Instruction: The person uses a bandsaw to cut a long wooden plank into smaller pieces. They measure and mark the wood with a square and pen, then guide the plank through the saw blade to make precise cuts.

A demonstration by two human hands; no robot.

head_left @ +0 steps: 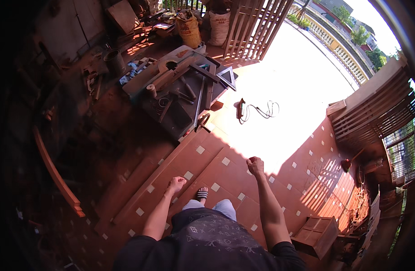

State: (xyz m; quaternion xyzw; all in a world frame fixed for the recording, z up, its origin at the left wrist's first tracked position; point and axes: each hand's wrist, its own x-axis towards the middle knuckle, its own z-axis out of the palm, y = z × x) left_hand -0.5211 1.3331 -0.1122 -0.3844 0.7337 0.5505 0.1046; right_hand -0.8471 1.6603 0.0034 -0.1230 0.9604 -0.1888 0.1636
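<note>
Out in front of my body, over the tiled floor [241,208], my left hand [175,184] is curled closed with nothing visible in it. Further forward and to the right, my right hand [255,165] makes a loose fist, also with nothing to be seen in it. Neither hand touches anything. Ahead on the left stands a workbench [182,118] strewn with tools, among them a hammer [188,88], a long metal ruler [200,100] and a triangular frame [227,77]. A corded power tool [240,109] lies on the sunlit floor beyond my right hand, its cable [264,112] looped beside it.
Long wooden strips [58,174] stand at the left. Sacks [188,29] and a slatted wooden panel [257,27] are behind the bench. More slatted panels [374,108] lean at the right, above a wooden cabinet [316,232]. A low step edge [171,158] runs along the floor.
</note>
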